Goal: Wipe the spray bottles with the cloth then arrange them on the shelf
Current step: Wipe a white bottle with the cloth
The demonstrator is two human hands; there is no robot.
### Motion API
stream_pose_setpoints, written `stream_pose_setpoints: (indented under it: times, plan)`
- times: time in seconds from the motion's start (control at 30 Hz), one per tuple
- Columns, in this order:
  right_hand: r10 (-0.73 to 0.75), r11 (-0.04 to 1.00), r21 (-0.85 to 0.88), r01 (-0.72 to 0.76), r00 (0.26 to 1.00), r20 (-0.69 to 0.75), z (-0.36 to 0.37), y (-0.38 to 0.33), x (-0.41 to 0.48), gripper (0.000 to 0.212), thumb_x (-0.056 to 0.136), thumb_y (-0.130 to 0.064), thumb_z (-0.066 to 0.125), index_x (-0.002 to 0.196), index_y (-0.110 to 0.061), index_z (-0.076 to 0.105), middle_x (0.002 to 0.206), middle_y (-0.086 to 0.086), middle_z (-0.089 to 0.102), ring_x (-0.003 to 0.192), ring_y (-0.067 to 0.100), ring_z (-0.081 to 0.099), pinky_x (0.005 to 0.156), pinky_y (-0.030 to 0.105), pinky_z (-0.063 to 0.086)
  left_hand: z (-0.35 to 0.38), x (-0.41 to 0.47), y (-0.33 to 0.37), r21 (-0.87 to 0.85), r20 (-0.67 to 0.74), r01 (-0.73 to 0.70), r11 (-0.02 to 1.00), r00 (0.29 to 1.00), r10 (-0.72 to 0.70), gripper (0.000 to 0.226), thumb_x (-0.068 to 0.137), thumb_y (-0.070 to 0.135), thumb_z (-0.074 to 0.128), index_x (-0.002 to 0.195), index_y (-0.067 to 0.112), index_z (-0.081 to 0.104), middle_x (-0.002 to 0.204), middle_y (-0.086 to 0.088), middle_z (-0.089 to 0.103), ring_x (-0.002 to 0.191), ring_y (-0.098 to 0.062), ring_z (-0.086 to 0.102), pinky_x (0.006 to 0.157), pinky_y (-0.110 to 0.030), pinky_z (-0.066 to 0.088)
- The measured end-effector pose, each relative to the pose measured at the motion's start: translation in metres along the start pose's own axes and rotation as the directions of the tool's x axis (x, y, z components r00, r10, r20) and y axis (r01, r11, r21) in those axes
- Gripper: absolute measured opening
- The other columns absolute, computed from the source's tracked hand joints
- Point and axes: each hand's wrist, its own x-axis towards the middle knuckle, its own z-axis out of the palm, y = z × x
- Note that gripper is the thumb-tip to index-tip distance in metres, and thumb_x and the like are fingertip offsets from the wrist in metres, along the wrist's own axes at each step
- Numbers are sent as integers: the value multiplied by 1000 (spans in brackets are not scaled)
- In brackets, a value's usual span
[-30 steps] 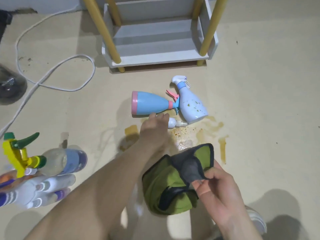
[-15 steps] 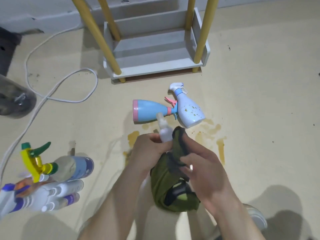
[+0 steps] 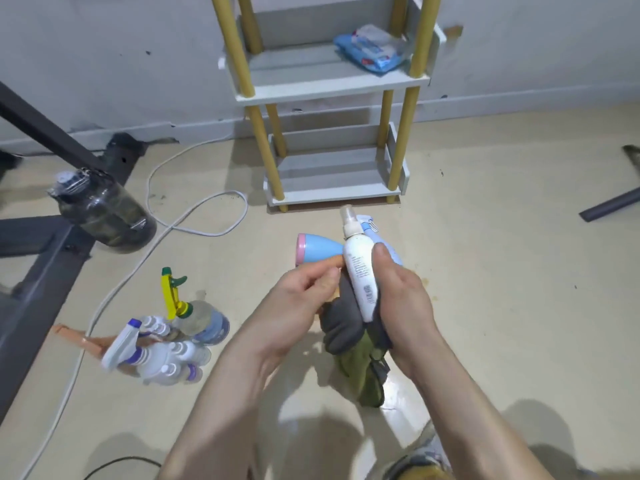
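The small white spray bottle point(image 3: 360, 271) is raised over the floor in front of the shelf point(image 3: 332, 188), the right hand point(image 3: 403, 299) closed around its lower body through the grey-and-green cloth point(image 3: 349, 341) and the left hand point(image 3: 304, 303) curled, fingertips pinching at the bottle's side or the cloth edge, which one I cannot tell. It looks light, rigid and smooth, likely slippery if wet, so the body is the safer hold than the thin nozzle. The bottle's base is hidden by cloth and palm, and the blue bottles point(image 3: 317, 252) behind it are partly covered.
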Motion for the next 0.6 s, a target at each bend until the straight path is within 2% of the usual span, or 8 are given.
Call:
stream_pose_setpoints:
  times: [0.07,0.13,0.2,0.27,0.37,0.47,0.53,0.6]
  plan:
    - [138,948,277,-154,987,78,-3,-13,-14,41,100,-44,48,100,-11,74,87,8,76,73,20,72,57,24,55,2,-13,-2,-45,-144,-19,999,990,13,25,97,32,57,121,36,65,107,13,66,94,0,61,85,-19,47]
    - [152,912,361,-192,979,137,-5,-19,-28,40,98,-44,52,101,-10,74,91,12,76,73,23,72,58,27,57,5,-30,-4,-136,-95,19,990,995,-33,34,92,43,62,117,21,66,102,2,71,86,-8,65,73,-20,49]
    - [128,920,346,-185,975,183,-6,-24,-36,39,97,-43,53,100,-9,74,92,15,76,74,23,72,61,27,58,11,-48,-1,-196,-46,38,980,998,-48,33,87,39,62,98,8,68,86,-5,72,70,-13,65,58,-21,48]
    - [68,966,234,-106,984,166,-8,-24,-40,42,96,-44,54,105,-7,72,99,15,75,86,22,72,73,30,59,14,-57,1,-162,-207,-25,986,978,-9,19,90,25,66,85,7,67,76,-7,72,66,-17,64,59,-25,49]
    - [-158,986,-30,164,976,148,-2,-15,-51,25,99,-37,56,102,-18,72,95,-17,75,99,4,66,85,22,53,20,-60,3,-18,-479,-114,993,873,92,26,91,27,68,76,7,64,68,-7,61,65,-16,51,66,-33,42]
    - [-277,960,-15,280,956,100,15,-13,-69,22,101,-21,51,111,-38,62,96,-34,68,96,-14,61,78,6,45,27,-70,9,-236,-472,-157,959,881,28,32,92,31,62,75,4,61,74,-10,57,72,-20,50,66,-34,41]
    - [-247,967,60,246,969,9,21,-10,-69,20,102,-26,50,111,-39,63,109,-21,70,104,-5,63,89,17,50,32,-83,13,-393,-354,-155,906,935,6,17,96,13,58,86,4,69,83,-11,68,76,-23,62,67,-34,50]
    - [-121,976,182,117,993,13,26,-7,-69,27,97,-41,49,115,-31,67,117,-1,71,111,17,66,100,41,51,34,-92,13,-329,-341,-161,930,939,41,14,89,3,66,98,11,74,90,-4,74,79,-17,69,71,-32,56]
